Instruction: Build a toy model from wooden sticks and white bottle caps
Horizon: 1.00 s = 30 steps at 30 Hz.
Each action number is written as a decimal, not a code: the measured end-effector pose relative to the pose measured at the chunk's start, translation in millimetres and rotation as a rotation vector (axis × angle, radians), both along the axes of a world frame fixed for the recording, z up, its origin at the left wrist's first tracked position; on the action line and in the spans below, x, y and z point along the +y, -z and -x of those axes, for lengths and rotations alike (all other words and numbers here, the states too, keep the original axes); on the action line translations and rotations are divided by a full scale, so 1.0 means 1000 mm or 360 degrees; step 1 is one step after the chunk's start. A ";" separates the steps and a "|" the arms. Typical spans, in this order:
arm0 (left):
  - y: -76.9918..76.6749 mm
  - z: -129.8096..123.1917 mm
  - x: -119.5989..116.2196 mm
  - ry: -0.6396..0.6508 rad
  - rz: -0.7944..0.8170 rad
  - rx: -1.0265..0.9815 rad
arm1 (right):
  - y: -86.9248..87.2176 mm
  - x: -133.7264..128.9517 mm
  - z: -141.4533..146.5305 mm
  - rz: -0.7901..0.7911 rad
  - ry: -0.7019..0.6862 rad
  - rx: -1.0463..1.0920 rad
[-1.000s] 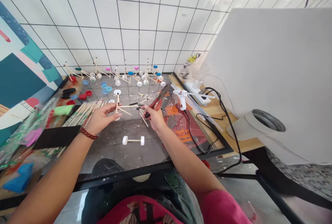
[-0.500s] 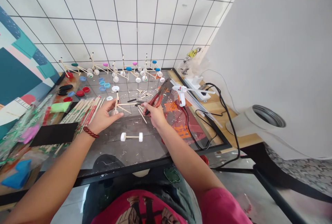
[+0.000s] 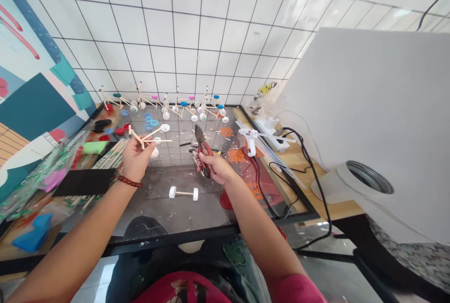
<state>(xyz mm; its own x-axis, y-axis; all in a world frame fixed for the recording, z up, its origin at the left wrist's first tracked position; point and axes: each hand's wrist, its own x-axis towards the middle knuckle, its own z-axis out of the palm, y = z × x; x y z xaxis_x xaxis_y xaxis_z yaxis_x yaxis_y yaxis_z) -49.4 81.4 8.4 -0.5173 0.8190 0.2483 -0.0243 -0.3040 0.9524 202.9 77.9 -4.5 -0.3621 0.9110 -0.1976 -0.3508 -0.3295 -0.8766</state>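
In the left grip point(image 3: 135, 160), pinching the frame point(image 3: 162, 141) between thumb and fingers! Angled in from the lower left, along a straight forearm with a bracelet point(image 3: 130, 181) round the wrist, and holding the frame tilted at the left part of the surface point(image 3: 163, 183). Showing pale sticks fanned out rightward, plus white wheels point(image 3: 165, 128) beyond the fingertips. Hard to tell about any contact with the surface below.

Over to the right grip point(image 3: 218, 168): wrapped around the pliers point(image 3: 203, 144) by the red handles, slanted in from the lower right. Aiming the nose up and away toward the wall point(image 3: 158, 26), well apart from the frame.

Look between the forearms, nearer the body, for a loose axle point(image 3: 184, 193) capped white at both ends. Spot the glue gun point(image 3: 250, 140) to the right of the pliers. See other frames point(image 3: 166, 115) lined up along the back, blue caps point(image 3: 148, 119) in front of them, and a black sheet point(image 3: 84, 182) lying just beside the left wrist, across a stick bundle point(image 3: 114, 157).
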 end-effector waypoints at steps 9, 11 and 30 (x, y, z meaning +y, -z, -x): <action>0.000 0.004 0.001 -0.0117 -0.0044 -0.0003 | -0.005 -0.007 0.007 0.0139 -0.0272 0.0091; 0.001 0.006 0.003 -0.0129 -0.0030 0.0018 | -0.006 -0.007 0.006 0.0146 -0.0255 0.0056; 0.014 0.001 -0.004 0.0038 -0.0038 0.0147 | -0.010 -0.010 -0.001 0.0083 -0.0369 0.0214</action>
